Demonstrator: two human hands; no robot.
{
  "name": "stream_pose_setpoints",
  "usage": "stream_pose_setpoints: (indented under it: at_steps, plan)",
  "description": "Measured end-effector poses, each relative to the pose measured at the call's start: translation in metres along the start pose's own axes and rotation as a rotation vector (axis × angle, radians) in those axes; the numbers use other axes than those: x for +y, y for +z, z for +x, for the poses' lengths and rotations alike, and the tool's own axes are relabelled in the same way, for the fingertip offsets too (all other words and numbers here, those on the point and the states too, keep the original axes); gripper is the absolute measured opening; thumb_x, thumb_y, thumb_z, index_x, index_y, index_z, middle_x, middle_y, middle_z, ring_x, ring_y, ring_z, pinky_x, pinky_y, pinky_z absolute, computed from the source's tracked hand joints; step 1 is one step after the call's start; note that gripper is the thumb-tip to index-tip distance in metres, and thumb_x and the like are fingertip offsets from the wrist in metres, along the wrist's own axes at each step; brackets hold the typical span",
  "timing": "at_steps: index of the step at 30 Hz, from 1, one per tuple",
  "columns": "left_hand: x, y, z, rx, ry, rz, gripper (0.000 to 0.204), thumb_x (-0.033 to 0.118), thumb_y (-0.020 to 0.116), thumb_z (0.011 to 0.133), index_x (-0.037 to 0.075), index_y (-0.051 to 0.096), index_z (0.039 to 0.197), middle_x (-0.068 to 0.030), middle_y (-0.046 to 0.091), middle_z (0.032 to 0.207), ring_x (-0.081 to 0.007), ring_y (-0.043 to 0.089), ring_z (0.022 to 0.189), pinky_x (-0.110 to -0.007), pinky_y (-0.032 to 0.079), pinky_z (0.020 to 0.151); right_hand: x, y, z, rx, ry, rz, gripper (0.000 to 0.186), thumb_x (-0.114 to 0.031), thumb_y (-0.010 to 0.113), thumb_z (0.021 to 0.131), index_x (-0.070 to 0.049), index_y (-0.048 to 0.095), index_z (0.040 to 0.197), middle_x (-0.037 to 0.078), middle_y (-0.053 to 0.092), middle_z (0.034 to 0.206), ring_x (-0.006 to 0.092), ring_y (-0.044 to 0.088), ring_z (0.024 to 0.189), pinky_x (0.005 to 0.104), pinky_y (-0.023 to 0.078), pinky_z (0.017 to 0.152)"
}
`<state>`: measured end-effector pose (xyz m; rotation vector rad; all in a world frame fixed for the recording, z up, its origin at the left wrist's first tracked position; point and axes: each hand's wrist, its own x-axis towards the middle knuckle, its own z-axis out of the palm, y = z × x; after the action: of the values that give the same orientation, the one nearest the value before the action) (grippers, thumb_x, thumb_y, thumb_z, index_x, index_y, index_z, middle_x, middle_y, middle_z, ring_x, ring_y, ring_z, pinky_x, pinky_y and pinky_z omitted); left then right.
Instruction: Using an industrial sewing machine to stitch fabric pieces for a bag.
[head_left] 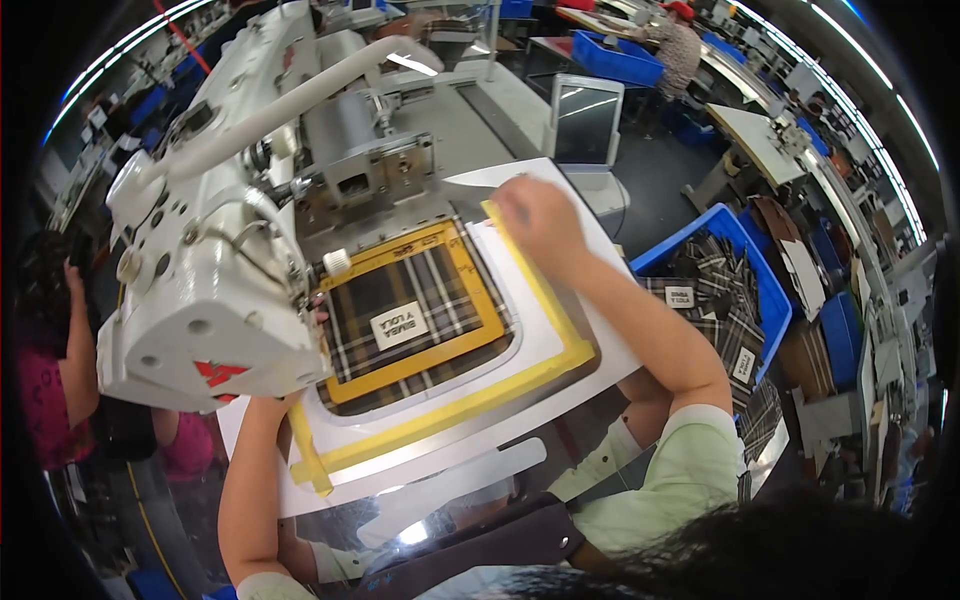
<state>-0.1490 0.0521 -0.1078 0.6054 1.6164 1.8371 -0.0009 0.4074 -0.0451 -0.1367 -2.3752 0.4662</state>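
A plaid fabric piece [372,287] with a white printed label [400,325] lies under a yellow frame [415,362] at the sewing machine's work area. White sheeting [530,370] edged with yellow tape [450,425] surrounds it. My left hand [320,308] is mostly hidden behind the white sewing machine head [215,310]; only fingertips show at the frame's left edge. At the far right corner of the sheeting, my right hand [545,222] is by the upper end of the tape. Its fingers look curled but are blurred, so whether it grips anything is unclear.
To the right, a blue bin [745,240] holds several plaid pieces with white labels. A screen [587,120] stands behind the machine bed. A person in pink [60,400] is at the left, another in a red cap [678,50] at the back. A glossy tabletop [590,440] lies nearest me.
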Motion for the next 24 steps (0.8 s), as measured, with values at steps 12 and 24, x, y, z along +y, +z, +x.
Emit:
stream_pose_setpoints:
  at_steps: [12,24]
  plan:
    - [0.009,0.015,0.014,-0.048,0.532,0.954,0.015,-0.005,0.053,0.085,0.003,0.056,0.097,-0.0116,0.054,0.124,-0.0235,0.048,0.118,-0.036,0.034,0.103,0.262,0.012,-0.008,-0.153,0.62,-0.477,0.033,-0.014,0.057,0.076,-0.004,0.06,0.108,0.019,0.033,0.143,0.035,0.054,0.112,0.0419,0.046,0.093]
    - [0.013,0.018,0.021,-0.047,0.585,1.108,0.014,-0.003,0.055,0.085,0.005,0.056,0.097,-0.0115,0.057,0.121,-0.0293,0.046,0.123,-0.039,0.034,0.103,0.273,0.009,-0.028,-0.169,0.694,-0.466,0.025,-0.008,0.052,0.077,-0.005,0.065,0.098,0.011,0.039,0.142,0.0299,0.056,0.111,0.0408,0.046,0.089]
